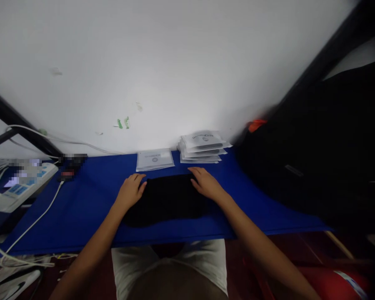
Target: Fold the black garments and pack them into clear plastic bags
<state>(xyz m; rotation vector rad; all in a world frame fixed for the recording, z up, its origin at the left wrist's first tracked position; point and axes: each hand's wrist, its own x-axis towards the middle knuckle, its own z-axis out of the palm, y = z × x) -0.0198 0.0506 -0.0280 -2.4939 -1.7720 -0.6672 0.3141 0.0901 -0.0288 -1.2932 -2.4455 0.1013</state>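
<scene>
A folded black cloth (171, 198), perhaps a garment, lies on the blue tabletop in front of me. My left hand (131, 191) rests at the cloth's left edge, thumb apart from the outstretched fingers. At the opposite edge is my right hand (208, 183), its fingers stretched and its thumb touching the black fabric. Just behind the cloth lies a single white printed plastic packet (155, 160). To its right, a stack of similar packets (203, 146) leans a little unevenly near the wall.
A white power strip (25, 187) and cables occupy the left end of the blue table (90, 200). Beside it is a dark, blurred-out device (70, 166). A large black mass (315, 158) crowds the right side, with an orange item (256, 125) at its edge.
</scene>
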